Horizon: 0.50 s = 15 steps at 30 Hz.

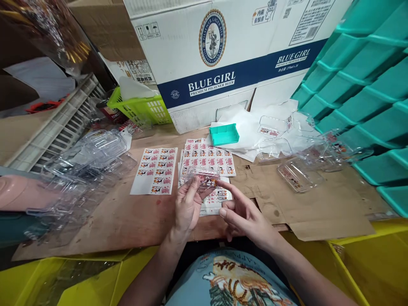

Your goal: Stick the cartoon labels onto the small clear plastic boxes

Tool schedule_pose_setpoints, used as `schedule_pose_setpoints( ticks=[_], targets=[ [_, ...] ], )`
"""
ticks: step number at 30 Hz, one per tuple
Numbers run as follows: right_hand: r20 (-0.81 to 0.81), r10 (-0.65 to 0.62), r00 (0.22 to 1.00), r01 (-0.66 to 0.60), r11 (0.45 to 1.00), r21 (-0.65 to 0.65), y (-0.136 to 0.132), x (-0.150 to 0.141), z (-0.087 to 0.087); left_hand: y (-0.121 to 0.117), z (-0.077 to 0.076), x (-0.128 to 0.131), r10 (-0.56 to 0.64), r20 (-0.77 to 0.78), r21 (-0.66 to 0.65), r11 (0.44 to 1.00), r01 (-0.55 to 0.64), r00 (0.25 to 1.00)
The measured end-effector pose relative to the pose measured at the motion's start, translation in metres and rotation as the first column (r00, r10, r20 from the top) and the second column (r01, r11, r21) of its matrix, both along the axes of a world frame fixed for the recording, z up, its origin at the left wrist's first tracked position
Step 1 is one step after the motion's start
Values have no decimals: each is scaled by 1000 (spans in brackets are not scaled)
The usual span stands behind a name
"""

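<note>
My left hand [188,204] grips a small clear plastic case [204,178] by its left end, thumb on top. A pink and orange cartoon sticker shows on the case. With its index finger stretched out, my right hand [242,212] touches the case's right end; its thumb stands apart and it holds nothing. Beneath the hands lie sticker sheets [208,155] in a stack, partly hidden. A separate sticker sheet [154,171], with some stickers gone from its lower left, lies to the left.
Clear plastic cases [102,148] pile up at left; stickered cases [298,174] lie at right by white paper [248,127]. A small teal tray [224,134] sits before a beer carton [229,55]. Stacked teal bins [366,85] rise at right; a green basket [143,108] stands behind.
</note>
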State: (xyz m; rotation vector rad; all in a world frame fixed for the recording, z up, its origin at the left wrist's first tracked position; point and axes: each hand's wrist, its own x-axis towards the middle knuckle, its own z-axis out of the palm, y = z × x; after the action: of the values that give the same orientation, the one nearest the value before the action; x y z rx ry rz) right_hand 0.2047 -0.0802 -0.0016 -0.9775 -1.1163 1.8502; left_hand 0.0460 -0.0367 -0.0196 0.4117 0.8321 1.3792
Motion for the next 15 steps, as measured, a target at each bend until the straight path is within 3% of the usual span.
schedule_pose_setpoints(
  ticks=[2, 4, 6, 9, 11, 13, 15],
  targets=[
    [285, -146, 947, 86, 973, 213, -3, -4, -5, 0, -2, 3, 58, -11, 5, 998, -58, 998],
    [485, -394, 781, 129, 862, 491, -6, -10, -12, 0, -3, 5, 104, -23, 19, 994, -104, 994],
    [558, -520, 647, 34, 751, 659, -7, -16, -20, 0, -4, 7, 105, -35, 29, 994, -104, 994],
    [693, -474, 543, -204, 726, 657, -1, -15, -24, -2, 0, 8, 70, -27, 23, 997, -69, 997],
    [744, -499, 445, -227, 741, 632, 6, -6, -18, -4, 6, 7, 63, -13, 19, 998, -62, 998],
    [700, -552, 454, -158, 723, 672, 13, 5, -7, -5, 13, 10, -10, -17, 17, 1000, 10, 1000],
    [590, -533, 606, -94, 689, 719, 18, 16, 8, -5, 21, 18, -143, -31, 35, 989, 144, 989]
  ],
)
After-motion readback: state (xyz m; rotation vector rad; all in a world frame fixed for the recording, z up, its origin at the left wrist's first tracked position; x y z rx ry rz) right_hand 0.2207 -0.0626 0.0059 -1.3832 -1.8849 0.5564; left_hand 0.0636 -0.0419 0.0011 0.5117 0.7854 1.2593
